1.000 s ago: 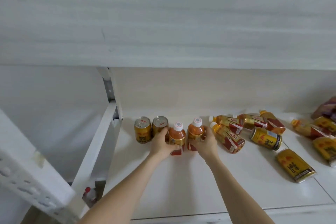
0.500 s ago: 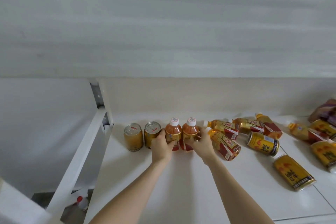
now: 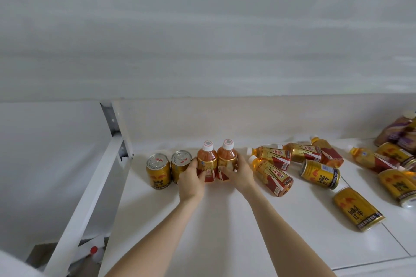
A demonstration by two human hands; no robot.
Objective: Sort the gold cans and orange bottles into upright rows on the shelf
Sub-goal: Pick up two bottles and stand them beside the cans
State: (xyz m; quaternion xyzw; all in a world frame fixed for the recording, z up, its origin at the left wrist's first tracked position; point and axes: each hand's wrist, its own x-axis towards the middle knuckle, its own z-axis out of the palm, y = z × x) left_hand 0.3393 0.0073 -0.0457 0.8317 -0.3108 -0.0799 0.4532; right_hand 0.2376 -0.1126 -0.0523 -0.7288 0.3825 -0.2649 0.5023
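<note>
Two gold cans stand upright at the left of the white shelf. Beside them stand two orange bottles with white caps, side by side and touching. My left hand grips the left bottle; my right hand grips the right bottle. To the right, several orange bottles and gold cans lie on their sides.
The underside of the shelf above fills the top of the view. A white frame post runs down the left edge, with a red-capped container on the floor below. A purple-brown packet lies at the far right.
Both hands have pushed the two upright bottles left and back, close against the second can. The camera has dipped under the upper shelf.
</note>
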